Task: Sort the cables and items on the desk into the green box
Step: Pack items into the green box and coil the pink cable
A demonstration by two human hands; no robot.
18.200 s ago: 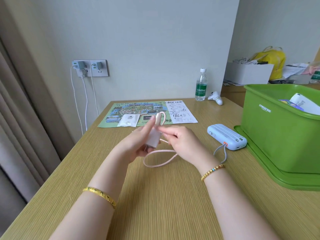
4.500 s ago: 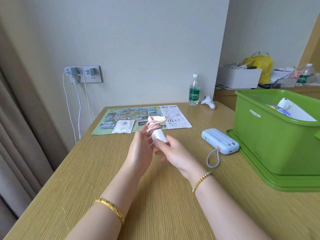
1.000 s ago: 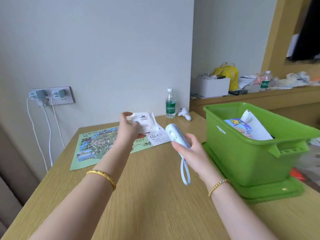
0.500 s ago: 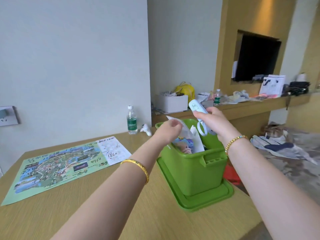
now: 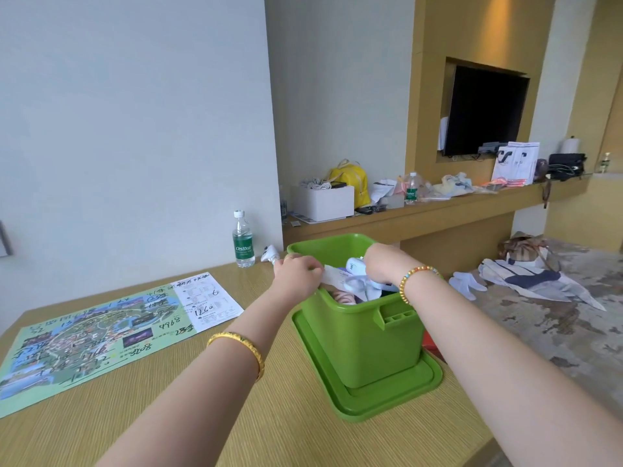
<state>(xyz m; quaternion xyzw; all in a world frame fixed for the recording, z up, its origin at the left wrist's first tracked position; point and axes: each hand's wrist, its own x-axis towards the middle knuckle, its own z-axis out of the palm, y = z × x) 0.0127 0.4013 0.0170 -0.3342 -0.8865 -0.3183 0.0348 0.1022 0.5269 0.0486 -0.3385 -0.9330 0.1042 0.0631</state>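
The green box (image 5: 364, 335) stands on its green lid (image 5: 391, 399) near the desk's right edge. My left hand (image 5: 296, 274) is at the box's left rim and pinches a white paper packet (image 5: 332, 280) that reaches into the box. My right hand (image 5: 381, 264) reaches down into the box from above. Its curled fingers hold the light-blue power bank (image 5: 354, 266), and the bank's strap (image 5: 354, 285) loops over the contents. Papers and other small items lie beneath, partly hidden by my hands.
A colourful map sheet (image 5: 101, 335) lies flat on the desk's left half. A water bottle (image 5: 243, 239) and a small white object (image 5: 269, 255) stand by the wall. Behind is a cluttered shelf (image 5: 421, 214); the desk edge drops off right of the box.
Both hands have come down from above the box to its rim and inside. The power bank now sits low among the contents, and the packet lies across the left rim.
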